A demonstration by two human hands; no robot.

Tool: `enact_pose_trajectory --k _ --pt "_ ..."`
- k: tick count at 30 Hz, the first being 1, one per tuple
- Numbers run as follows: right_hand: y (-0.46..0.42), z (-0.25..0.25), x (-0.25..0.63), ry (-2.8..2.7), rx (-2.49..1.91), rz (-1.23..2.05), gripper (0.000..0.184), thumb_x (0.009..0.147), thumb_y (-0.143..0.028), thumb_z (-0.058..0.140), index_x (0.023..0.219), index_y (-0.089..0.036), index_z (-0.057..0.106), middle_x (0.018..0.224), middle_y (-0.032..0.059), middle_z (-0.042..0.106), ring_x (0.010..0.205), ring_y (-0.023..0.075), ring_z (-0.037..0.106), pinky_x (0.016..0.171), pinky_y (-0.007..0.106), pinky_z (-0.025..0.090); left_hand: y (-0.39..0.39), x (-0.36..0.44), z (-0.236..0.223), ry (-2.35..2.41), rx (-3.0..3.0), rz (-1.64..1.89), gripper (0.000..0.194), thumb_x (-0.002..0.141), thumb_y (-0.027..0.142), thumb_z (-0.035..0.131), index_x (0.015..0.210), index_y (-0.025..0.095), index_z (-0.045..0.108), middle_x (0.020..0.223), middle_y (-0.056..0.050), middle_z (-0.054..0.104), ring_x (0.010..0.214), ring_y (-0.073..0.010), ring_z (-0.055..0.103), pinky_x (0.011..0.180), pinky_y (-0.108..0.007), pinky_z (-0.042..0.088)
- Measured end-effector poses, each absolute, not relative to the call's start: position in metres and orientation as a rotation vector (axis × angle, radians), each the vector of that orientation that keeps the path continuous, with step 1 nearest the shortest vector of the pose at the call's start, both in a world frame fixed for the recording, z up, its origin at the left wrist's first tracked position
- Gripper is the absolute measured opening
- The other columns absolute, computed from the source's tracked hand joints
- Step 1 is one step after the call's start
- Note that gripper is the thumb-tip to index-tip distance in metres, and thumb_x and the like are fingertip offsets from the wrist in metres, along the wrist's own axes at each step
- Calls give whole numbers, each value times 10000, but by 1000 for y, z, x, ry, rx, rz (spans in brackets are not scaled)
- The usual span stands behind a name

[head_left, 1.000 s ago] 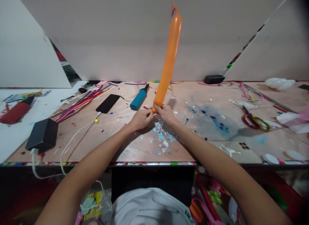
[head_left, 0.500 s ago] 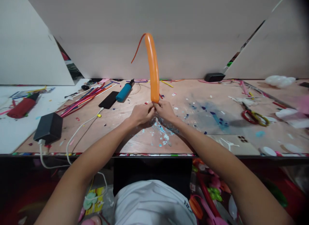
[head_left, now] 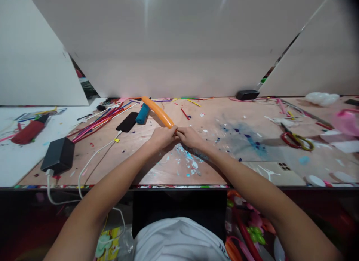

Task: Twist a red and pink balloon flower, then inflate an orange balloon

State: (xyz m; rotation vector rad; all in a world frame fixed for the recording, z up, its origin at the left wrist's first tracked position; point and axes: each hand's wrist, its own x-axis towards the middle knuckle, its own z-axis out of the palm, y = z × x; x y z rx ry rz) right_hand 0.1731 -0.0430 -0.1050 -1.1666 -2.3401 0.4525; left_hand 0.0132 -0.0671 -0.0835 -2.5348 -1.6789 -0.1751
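A long orange balloon (head_left: 157,111) leans low over the table, pointing up and to the left from my hands. My left hand (head_left: 162,137) and my right hand (head_left: 189,137) meet at its near end, both with fingers pinched on that end. The balloon's far tip passes over a blue hand pump (head_left: 142,114) lying on the wooden table (head_left: 224,141). The balloon's neck itself is hidden between my fingers.
Left of the pump lie a black phone (head_left: 128,121) on a white cable, several uninflated balloons (head_left: 98,119) and a black charger box (head_left: 58,155). Red-handled scissors (head_left: 296,140) and a pale phone (head_left: 275,167) lie right. A black box (head_left: 247,94) stands by the back wall.
The orange balloon has dropped from standing upright above my hands to lying low toward the left, and looks shorter. My hands have stayed together at its end.
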Motion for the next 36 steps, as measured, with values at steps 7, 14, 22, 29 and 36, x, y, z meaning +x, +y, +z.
enact_pose_trajectory --k 7,14,22,29,36 --pt "-35 -94 187 -2529 -988 -76 179 921 -196 515 863 -149 677 836 93 684 754 188 561 687 283 332 -56 -4 -69 -1692 -2704 -454 370 912 499 507 899 191 712 816 -112 727 812 -281 695 634 -313 426" --pt "-31 -93 189 -2337 -1010 -141 255 982 -192 393 981 -174 647 854 68 670 733 178 543 664 276 306 -56 2 -60 -2005 -3096 -2097 262 932 309 460 800 143 613 391 52 433 386 -94 447 511 -215 414" --pt "-51 -79 167 -2168 -1026 63 248 945 -229 402 835 -167 615 721 48 624 624 159 503 617 272 303 -54 1 -65 -1725 -2968 -1819 359 942 394 497 1070 144 721 565 1 603 502 -113 530 546 -231 396" --pt "-43 -81 171 -2081 -1108 292 282 913 -255 437 652 -183 512 595 6 537 567 131 473 575 252 294 -58 2 -64 -1704 -2338 -963 305 926 442 553 958 259 795 839 -70 744 736 -205 647 571 -298 319" --pt "-51 -80 166 -2179 -1084 279 305 947 -303 441 699 -171 561 638 27 593 581 134 499 582 253 306 -53 -3 -67 -1583 -2399 -786 249 902 331 597 844 178 784 868 -93 698 784 -194 616 594 -305 325"
